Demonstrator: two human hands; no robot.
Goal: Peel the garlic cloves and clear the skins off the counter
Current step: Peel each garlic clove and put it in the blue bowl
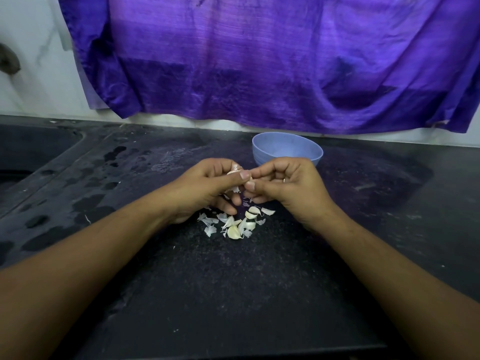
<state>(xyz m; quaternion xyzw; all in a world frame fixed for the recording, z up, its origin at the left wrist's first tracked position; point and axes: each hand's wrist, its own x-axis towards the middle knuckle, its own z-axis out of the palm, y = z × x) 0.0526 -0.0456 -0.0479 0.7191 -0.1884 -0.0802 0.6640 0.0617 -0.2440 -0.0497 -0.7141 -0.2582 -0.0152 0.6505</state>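
Observation:
My left hand (207, 188) grips a piece of garlic (235, 170) above the dark counter (233, 281), its thumb pressed on the top. My right hand (285, 185) meets it from the right and pinches the garlic's edge between thumb and forefinger. Most of the garlic is hidden by my fingers. Just below the hands lies a small heap of cloves (233, 232) and thin white skins (210, 229) on the counter. A ring shows on one finger of my right hand.
A light blue bowl (283, 141) stands on the counter just behind my right hand. A sink basin (31, 152) is sunk in at the far left, with wet patches beside it. A purple cloth (259, 61) hangs down the back wall.

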